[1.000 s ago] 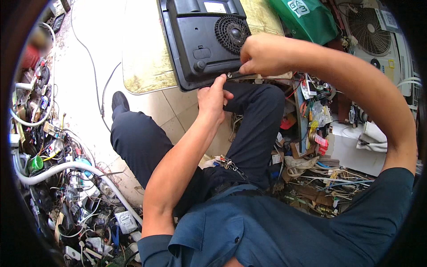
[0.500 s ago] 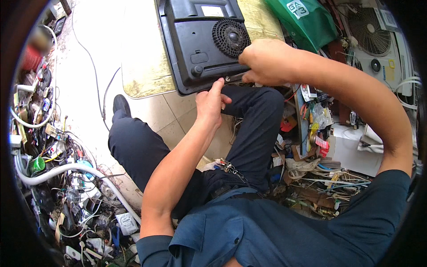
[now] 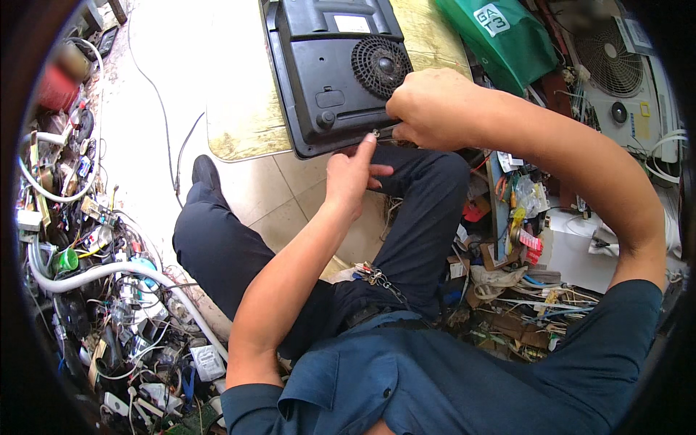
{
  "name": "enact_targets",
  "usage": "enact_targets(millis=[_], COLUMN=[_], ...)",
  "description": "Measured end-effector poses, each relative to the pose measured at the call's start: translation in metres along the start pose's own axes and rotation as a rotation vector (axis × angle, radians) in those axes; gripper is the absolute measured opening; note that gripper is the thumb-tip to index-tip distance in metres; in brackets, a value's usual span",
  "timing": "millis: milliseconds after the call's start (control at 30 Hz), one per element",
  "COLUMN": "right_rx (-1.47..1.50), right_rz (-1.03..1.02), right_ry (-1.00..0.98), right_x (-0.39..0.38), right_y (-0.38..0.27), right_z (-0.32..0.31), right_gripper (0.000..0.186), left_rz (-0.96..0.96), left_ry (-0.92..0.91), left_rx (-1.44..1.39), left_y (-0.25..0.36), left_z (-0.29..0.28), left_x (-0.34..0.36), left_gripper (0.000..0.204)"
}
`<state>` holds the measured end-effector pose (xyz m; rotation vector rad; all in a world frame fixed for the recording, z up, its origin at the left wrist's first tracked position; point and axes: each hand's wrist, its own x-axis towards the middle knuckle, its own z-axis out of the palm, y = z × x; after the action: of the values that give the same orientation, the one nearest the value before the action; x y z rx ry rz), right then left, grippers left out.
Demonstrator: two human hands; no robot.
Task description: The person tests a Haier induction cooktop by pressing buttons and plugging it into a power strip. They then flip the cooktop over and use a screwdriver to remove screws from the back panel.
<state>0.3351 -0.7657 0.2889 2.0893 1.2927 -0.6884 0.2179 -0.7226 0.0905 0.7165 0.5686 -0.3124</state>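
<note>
A black flat appliance [image 3: 304,80], which looks like an induction cooker, lies underside up on the table, with a round fan grille [image 3: 382,67] and a stubby foot [image 3: 325,119] showing. My right hand [image 3: 435,109] is closed at its near right edge. From its fingers a thin metal shaft [image 3: 387,135] points left, like a screwdriver's; the handle is hidden in my grip. Beside the shaft's tip sits a small silvery piece [image 3: 375,133], too small to name. My left hand [image 3: 351,174] reaches up to this piece with one finger stretched out and the others apart, holding nothing visible.
The pale wooden table top [image 3: 243,130] ends just before my knees. A green bag [image 3: 500,43] lies behind my right hand. Heaped cables and electrical parts [image 3: 138,312] fill the left side, and more clutter [image 3: 522,304] lies right, below a fan unit [image 3: 612,65].
The appliance and table sit slightly further right and lower in view. My left hand's fingers have spread a little more by the edge. The right hand stays closed at the same edge.
</note>
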Motion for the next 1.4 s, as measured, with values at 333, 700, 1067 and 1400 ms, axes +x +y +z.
enact_targets(millis=[333, 700, 1067, 1400], right_rx=[-0.460, 0.318, -0.306, 0.535], right_rz=[-0.509, 0.135, -0.314, 0.345], right_ry=[0.213, 0.080, -0.126, -0.335], right_x=[-0.001, -0.014, -0.019, -0.020], right_y=[-0.007, 0.009, -0.009, 0.006], right_z=[0.009, 0.005, -0.009, -0.013], right_gripper=[0.013, 0.034, 0.018, 0.048], left_rz=[1.123, 1.424, 1.397, 1.383], left_ry=[0.025, -0.088, -0.111, -0.133], left_rx=[0.895, 0.938, 1.057, 1.076], left_y=[0.021, 0.027, 0.028, 0.034], left_z=[0.002, 0.008, -0.005, 0.003], left_x=[-0.013, 0.020, 0.018, 0.010], left_gripper=[0.025, 0.009, 0.014, 0.015])
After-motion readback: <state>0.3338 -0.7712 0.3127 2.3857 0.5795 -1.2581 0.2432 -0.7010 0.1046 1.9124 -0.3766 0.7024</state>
